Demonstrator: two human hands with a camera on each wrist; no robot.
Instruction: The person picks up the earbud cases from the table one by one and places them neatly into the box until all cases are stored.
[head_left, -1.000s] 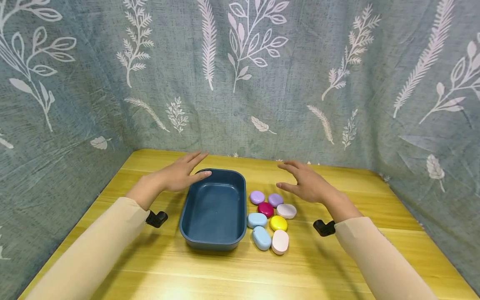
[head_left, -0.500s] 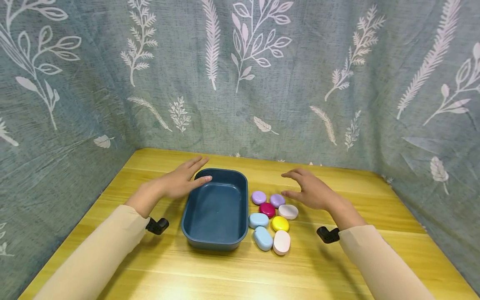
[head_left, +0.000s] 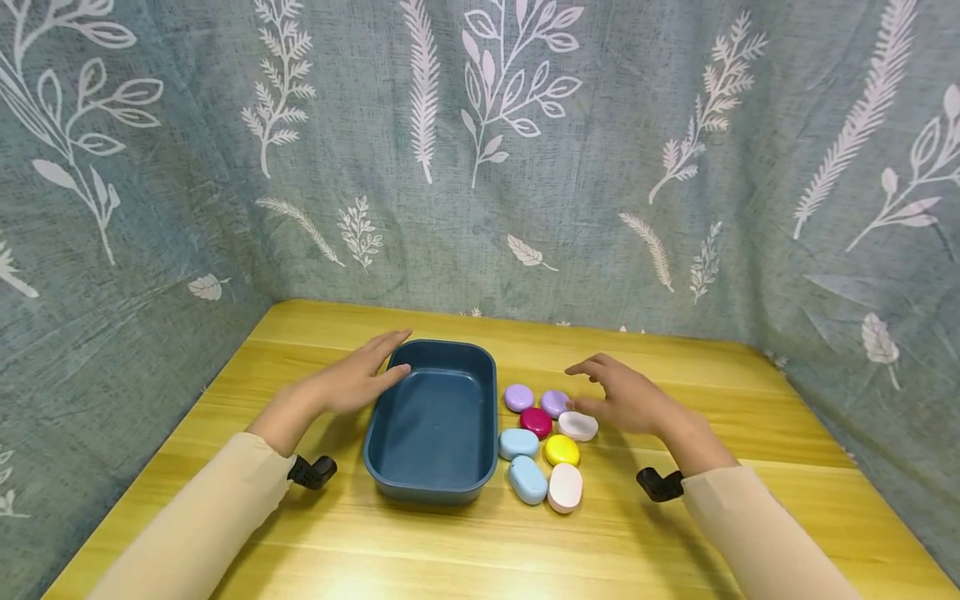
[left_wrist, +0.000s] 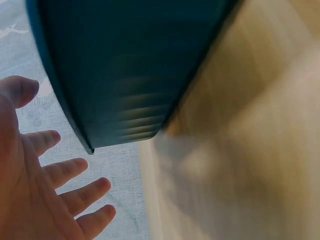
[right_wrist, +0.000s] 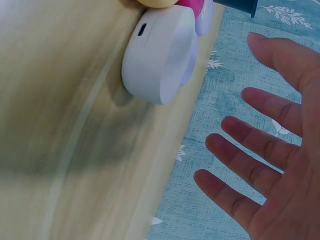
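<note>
A dark blue rectangular bin [head_left: 433, 433] stands on the table. My left hand [head_left: 358, 379] is at its left rim, fingers spread and holding nothing; in the left wrist view the fingers [left_wrist: 75, 200] lie beside the bin's outer wall [left_wrist: 115, 75]. Close over the right-hand group hovers my right hand [head_left: 630, 396], fingers relaxed and apart. Nearest to it are a white earbud case [right_wrist: 155, 55], with a small slot in its side, and a purple rounded case [head_left: 556, 404]. In the head view the right thumb overlaps the purple one.
Right of the bin lie more rounded cases: a lilac one [head_left: 518, 397], a magenta one [head_left: 536, 422], a yellow one [head_left: 562, 451], two light blue ones [head_left: 528, 481] and a pale pink one [head_left: 565, 488]. A patterned cloth [head_left: 450, 250] surrounds the wooden table [head_left: 420, 550] behind and at the sides.
My right hand has come down and slightly toward me, nearer the white and purple cases. My left hand has lowered slightly toward the bin's left rim. Bin and cases have stayed in place.
</note>
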